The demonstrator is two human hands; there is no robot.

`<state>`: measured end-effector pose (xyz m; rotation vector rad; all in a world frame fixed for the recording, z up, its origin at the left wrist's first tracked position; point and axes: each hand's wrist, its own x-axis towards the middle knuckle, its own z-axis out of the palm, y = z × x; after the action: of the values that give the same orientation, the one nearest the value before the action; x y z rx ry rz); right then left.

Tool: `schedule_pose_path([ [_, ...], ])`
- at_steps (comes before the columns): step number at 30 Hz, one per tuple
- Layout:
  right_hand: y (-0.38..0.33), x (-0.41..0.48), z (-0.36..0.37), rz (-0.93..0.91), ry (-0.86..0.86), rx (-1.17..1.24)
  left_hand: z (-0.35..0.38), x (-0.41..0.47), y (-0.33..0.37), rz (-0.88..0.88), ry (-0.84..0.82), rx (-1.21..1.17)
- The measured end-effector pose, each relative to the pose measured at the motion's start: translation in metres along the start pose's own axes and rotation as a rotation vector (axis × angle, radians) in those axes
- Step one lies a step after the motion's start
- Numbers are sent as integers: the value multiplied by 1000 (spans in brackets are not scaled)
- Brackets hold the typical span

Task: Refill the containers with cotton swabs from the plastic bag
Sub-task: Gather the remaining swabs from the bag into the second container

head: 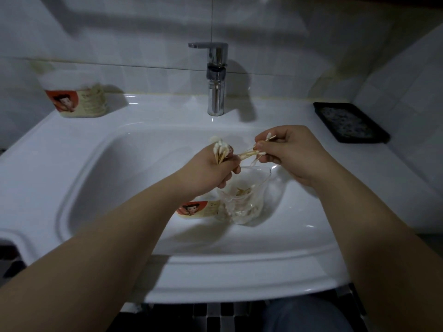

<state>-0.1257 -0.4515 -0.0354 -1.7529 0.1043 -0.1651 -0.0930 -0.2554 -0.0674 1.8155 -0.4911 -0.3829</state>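
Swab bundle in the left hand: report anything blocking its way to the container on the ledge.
Nothing visible does. The left hand grips the swab bundle over the sink; only bare porcelain lies between it and the container. Whether it is open is too dim to tell.

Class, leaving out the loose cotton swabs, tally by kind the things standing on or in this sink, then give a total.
Labelled containers: 2
Plastic bag: 1
Black tray: 1
Tap: 1
Total: 5
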Motion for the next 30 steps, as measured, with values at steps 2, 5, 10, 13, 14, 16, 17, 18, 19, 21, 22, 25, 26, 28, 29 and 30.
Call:
schedule_pose_path([
  [2, 1, 0, -1, 6, 8, -7, -2, 0, -1, 11, 19, 65],
  [5, 2, 1, -4, 16, 34, -1, -4, 0, -5, -3, 122, 161],
  [10, 2, 0, -4, 24, 19, -23, -12, 3, -7, -12, 235, 231],
  [13, 3, -1, -3, 25, 22, -42, -14, 2, -4, -6, 276, 252],
  [14, 2, -1, -4, 27, 23, -49, -15, 2, -4, 1, 284, 265],
  [16, 2, -2, -3, 31, 4, -67, -13, 1, -4, 21, 299, 293],
  [17, 3, -3, -2, 34, -18, -76, -12, 2, -4, 32, 304, 296],
  [18, 3, -4, 0, 37, -43, -86, -10, 2, -4, 42, 308, 277],
  [19, 3, -4, 3, 36, -68, -95, -8, 2, -4, 52, 303, 235],
  [21, 4, -5, 7, 33, -98, -108, -4, 2, -3, 74, 256, 139],
  [22, 3, -5, 8, 32, -103, -109, -2, 2, -4, 86, 217, 123],
  [25, 3, -6, 11, 30, -112, -102, 2, 0, -5, 103, 128, 130],
  [26, 3, -6, 11, 33, -116, -99, 2, 0, -5, 105, 119, 129],
  [28, 2, -6, 12, 36, -126, -94, 3, 0, -5, 116, 109, 150],
  [29, 3, -6, 12, 39, -127, -92, 4, 0, -6, 121, 105, 180],
  [30, 2, -5, 13, 44, -124, -86, 4, 0, -6, 122, 101, 204],
])
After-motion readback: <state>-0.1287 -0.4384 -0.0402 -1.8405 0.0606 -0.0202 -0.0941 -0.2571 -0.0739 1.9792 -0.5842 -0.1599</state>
